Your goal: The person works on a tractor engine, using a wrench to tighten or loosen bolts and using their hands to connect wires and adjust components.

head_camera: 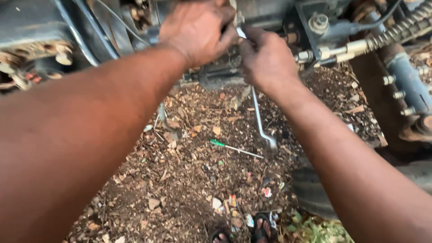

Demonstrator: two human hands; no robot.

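Forearms fill the near view as we reach far up under the machine: our left hand [195, 29] is curled against the greasy metal assembly [220, 69], though what it grips we cannot tell. Our right hand [265, 58] is clenched around a long silver wrench [260, 119], whose shaft hangs down over the littered ground [189, 180], with a green-handled screwdriver [234, 147] lying just left of its tip.

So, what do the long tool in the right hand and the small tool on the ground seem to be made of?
The wrench held by the right hand looks like bright plated steel: silver, smooth, with a shine along the shaft. The screwdriver lying on the ground seems to have a thin bare metal shaft, grey and slightly shiny, and a green handle, probably plastic, though it is too small to be sure.
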